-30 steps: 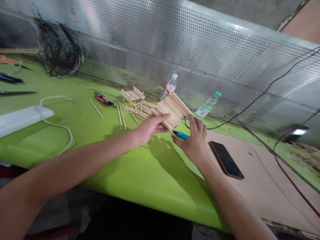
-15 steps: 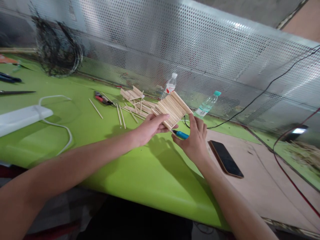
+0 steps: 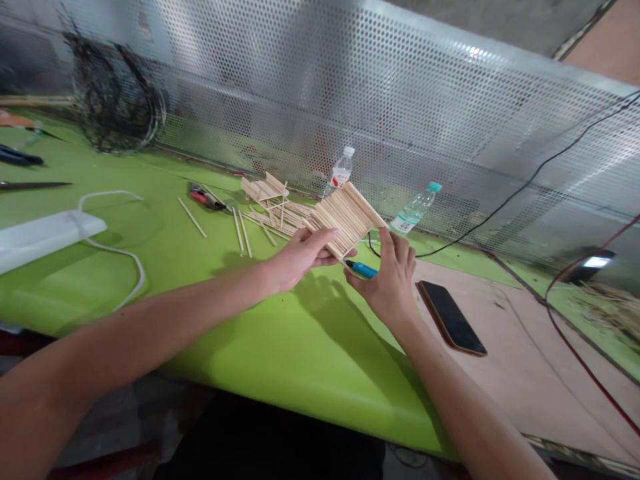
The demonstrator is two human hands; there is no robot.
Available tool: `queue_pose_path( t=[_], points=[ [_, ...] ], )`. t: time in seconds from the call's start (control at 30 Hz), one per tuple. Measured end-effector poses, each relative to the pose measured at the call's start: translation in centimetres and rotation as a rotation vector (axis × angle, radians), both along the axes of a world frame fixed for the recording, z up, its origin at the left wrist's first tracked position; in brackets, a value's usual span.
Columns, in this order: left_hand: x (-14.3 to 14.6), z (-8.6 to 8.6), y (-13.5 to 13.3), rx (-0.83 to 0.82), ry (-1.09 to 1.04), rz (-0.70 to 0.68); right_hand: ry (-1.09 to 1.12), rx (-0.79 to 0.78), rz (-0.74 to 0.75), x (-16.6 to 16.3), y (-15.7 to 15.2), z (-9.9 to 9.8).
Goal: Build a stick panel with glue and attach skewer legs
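My left hand (image 3: 300, 255) is closed on the lower edge of a flat panel of glued wooden sticks (image 3: 346, 215), held tilted above the green table (image 3: 280, 347). My right hand (image 3: 391, 280) is wrapped round a blue-tipped tool (image 3: 362, 269) whose tip sits at the panel's bottom corner. Behind the panel lie a small stick frame (image 3: 265, 191) and several loose sticks (image 3: 243, 233).
Two plastic bottles (image 3: 341, 171) (image 3: 415, 211) stand by the perforated metal wall. A phone (image 3: 450, 317) lies right of my right hand. Red-handled pliers (image 3: 205, 197), a white power strip (image 3: 43, 239) with cable, scissors (image 3: 30, 186) and a wire tangle (image 3: 115, 100) are at left. Cables run at right.
Almost nothing differs: my right hand and the tool have edged very slightly upward toward the panel; my left hand keeps its hold.
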State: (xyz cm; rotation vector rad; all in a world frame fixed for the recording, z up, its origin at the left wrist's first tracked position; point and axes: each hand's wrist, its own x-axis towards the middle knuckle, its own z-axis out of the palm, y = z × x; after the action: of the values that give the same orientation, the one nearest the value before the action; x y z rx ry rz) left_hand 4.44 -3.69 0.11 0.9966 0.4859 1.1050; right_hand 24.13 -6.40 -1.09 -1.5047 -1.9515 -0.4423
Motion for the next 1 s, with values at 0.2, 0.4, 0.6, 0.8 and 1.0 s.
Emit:
queue_pose_path(
  t=[0.2,0.4,0.6,0.8,1.0],
  points=[
    [0.01,-0.03,0.00,0.012,0.000,-0.001,0.007,-0.011,-0.003,-0.09,-0.13,0.14],
    [-0.08,-0.11,0.15,0.019,-0.002,0.001,0.004,-0.015,-0.016,-0.27,-0.36,0.29],
    [-0.14,-0.34,0.41,-0.066,0.054,0.052,-0.005,-0.078,-0.044,-0.35,-0.32,0.09],
    [-0.20,-0.52,0.75,-0.047,0.041,0.049,-0.007,-0.128,-0.015,-0.26,-0.21,0.11],
    [-0.29,-0.59,0.79,-0.045,0.055,0.056,0.004,-0.138,-0.010,-0.16,-0.16,0.15]
  ],
)
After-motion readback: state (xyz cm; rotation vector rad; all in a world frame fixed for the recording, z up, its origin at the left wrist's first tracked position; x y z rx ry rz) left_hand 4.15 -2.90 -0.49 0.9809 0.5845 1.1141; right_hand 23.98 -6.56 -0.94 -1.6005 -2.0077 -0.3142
